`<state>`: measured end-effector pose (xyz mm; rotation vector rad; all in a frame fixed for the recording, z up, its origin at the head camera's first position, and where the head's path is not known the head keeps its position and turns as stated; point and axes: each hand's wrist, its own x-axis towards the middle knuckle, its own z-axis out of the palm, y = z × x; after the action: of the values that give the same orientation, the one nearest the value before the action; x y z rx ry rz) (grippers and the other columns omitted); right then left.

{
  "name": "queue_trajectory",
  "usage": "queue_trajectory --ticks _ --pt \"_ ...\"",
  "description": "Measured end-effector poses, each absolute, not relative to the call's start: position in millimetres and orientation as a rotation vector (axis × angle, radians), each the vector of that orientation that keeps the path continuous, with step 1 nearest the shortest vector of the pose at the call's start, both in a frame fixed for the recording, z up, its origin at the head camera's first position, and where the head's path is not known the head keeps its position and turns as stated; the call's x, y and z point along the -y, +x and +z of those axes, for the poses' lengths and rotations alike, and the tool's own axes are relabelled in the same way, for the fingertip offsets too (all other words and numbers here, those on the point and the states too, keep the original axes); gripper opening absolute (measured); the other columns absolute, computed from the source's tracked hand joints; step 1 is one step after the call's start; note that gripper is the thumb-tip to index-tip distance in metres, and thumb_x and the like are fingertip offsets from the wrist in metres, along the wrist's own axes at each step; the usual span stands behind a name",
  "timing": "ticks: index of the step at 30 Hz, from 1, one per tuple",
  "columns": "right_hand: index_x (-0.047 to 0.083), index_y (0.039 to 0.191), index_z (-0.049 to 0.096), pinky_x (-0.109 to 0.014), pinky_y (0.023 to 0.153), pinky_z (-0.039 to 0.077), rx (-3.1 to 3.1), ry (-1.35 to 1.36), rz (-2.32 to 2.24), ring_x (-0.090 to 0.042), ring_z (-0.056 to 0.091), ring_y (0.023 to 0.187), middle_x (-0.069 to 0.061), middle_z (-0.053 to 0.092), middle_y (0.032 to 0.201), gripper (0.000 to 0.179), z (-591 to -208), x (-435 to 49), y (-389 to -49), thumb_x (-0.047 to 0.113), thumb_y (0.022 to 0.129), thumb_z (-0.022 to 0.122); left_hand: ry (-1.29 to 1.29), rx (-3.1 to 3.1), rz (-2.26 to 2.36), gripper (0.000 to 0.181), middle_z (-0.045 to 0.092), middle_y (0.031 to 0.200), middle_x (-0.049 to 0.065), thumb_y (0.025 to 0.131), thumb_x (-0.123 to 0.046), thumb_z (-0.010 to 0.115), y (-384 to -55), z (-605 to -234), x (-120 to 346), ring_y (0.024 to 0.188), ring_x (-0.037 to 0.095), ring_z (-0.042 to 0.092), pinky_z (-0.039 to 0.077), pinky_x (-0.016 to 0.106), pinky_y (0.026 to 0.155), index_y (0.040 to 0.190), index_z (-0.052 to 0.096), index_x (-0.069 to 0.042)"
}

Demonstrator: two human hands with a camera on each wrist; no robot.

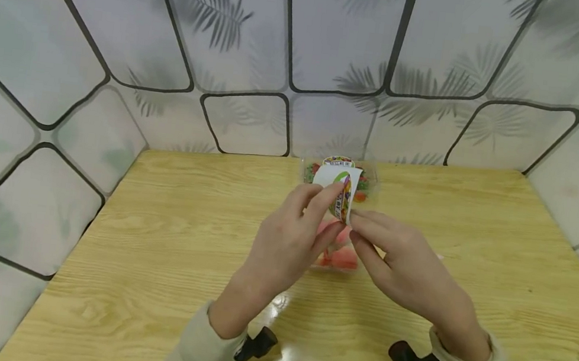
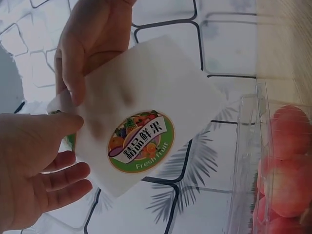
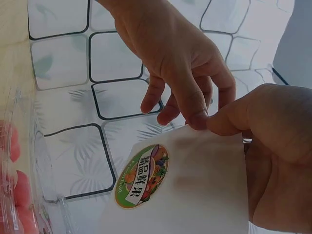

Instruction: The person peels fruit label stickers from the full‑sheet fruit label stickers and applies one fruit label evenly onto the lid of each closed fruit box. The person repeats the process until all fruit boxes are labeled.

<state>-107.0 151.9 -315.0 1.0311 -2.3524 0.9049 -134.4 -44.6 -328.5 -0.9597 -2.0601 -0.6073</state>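
In front of the fruit boxes, my two hands hold up a white sheet of stickers [image 2: 180,73]. An oval fruit label [image 2: 141,141] with a green border shows on its face. My right hand [image 1: 408,265] pinches the sheet, thumb on its face and the other fingers behind it in the right wrist view. My left hand [image 1: 283,239] pinches at the sheet's edge with thumb and index finger. A bit of another green-bordered label [image 2: 71,141] shows beside the left thumb, mostly hidden. The left hand's other fingers are loosely bent.
Behind and below the hands is a clear plastic box of pinkish-red fruit [image 1: 345,258]. Farther back, near the wall, stands a clear box [image 1: 370,181] of red and green fruit bearing an oval label [image 1: 340,161]. Both rest on a wooden table [image 1: 165,232] against a patterned wall.
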Motion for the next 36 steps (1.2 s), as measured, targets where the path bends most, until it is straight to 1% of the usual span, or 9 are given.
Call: queue_trajectory --ticks 2,5,9,14,19,22,27,31,36 --pt "0.001 0.116 0.070 -0.036 0.084 0.056 2.329 1.035 0.874 -0.022 0.068 0.105 -0.008 0.071 0.114 0.028 -314.4 -150.7 -106.2 -0.005 0.088 0.066 -0.958 2.036 -0.598 0.060 0.059 0.102 0.012 0.087 -0.017 0.078 -135.2 -328.8 43.6 0.076 0.018 0.059 0.052 0.023 0.056 0.138 0.047 -0.007" --pt "0.005 0.106 0.069 -0.030 0.079 0.055 2.266 1.057 0.860 -0.016 0.066 0.093 -0.002 0.070 0.103 0.012 -313.2 -148.5 -106.7 0.009 0.099 0.059 -0.963 1.999 -0.595 0.059 0.060 0.098 0.012 0.086 -0.017 0.079 -135.9 -328.8 42.1 0.074 0.017 0.059 0.051 0.023 0.055 0.135 0.050 -0.006" --pt "0.008 0.094 0.065 -0.023 0.067 0.049 2.183 1.074 0.844 -0.009 0.057 0.077 0.003 0.065 0.089 0.031 -311.9 -145.4 -108.2 0.028 0.107 0.045 -0.968 1.942 -0.579 0.054 0.062 0.096 0.010 0.084 -0.018 0.081 -136.0 -328.7 40.9 0.073 0.016 0.060 0.052 0.022 0.057 0.130 0.055 -0.005" --pt "0.011 0.082 0.059 -0.017 0.056 0.038 2.141 1.064 0.798 -0.005 0.045 0.064 0.007 0.054 0.075 0.036 -311.9 -143.4 -108.4 0.032 0.107 0.043 -0.975 1.866 -0.529 0.043 0.063 0.095 0.008 0.082 -0.020 0.083 -135.6 -329.9 40.5 0.071 0.016 0.063 0.054 0.023 0.060 0.117 0.063 -0.005" --pt "0.009 0.084 0.062 -0.018 0.054 0.040 2.127 1.057 0.759 -0.005 0.047 0.064 0.005 0.059 0.077 0.038 -311.5 -143.3 -107.2 0.032 0.107 0.042 -0.997 1.822 -0.517 0.028 0.065 0.093 0.006 0.084 -0.019 0.081 -134.7 -330.3 40.6 0.075 0.016 0.066 0.056 0.024 0.062 0.103 0.066 -0.005" --pt "0.008 0.085 0.064 -0.018 0.053 0.040 2.132 1.052 0.724 -0.005 0.046 0.062 0.005 0.059 0.076 0.039 -312.4 -143.6 -106.9 0.032 0.107 0.042 -1.004 1.811 -0.511 0.018 0.067 0.091 0.005 0.083 -0.011 0.077 -134.0 -330.1 39.5 0.075 0.015 0.067 0.056 0.022 0.062 0.096 0.066 -0.005" --pt "0.007 0.084 0.062 -0.020 0.051 0.040 2.146 1.033 0.648 -0.005 0.045 0.061 0.004 0.057 0.074 0.041 -313.5 -143.0 -105.9 0.031 0.108 0.039 -0.999 1.796 -0.496 0.015 0.068 0.089 0.004 0.078 -0.004 0.067 -134.0 -331.3 37.8 0.074 0.013 0.066 0.055 0.021 0.062 0.093 0.066 -0.005" --pt "0.005 0.086 0.064 -0.024 0.052 0.047 2.153 1.018 0.606 -0.009 0.054 0.063 -0.001 0.065 0.080 0.042 -312.3 -142.2 -103.8 0.029 0.109 0.038 -0.976 1.775 -0.492 0.010 0.068 0.086 0.004 0.081 -0.002 0.062 -134.5 -331.0 38.1 0.073 0.014 0.067 0.056 0.020 0.063 0.089 0.067 -0.004" --pt "0.002 0.095 0.069 -0.033 0.060 0.057 2.151 1.017 0.584 -0.019 0.068 0.076 -0.008 0.070 0.090 0.043 -311.5 -142.8 -101.5 0.027 0.109 0.038 -0.968 1.744 -0.485 0.008 0.066 0.081 0.001 0.081 -0.001 0.059 -135.0 -329.5 38.0 0.068 0.013 0.064 0.055 0.020 0.060 0.082 0.065 -0.006"
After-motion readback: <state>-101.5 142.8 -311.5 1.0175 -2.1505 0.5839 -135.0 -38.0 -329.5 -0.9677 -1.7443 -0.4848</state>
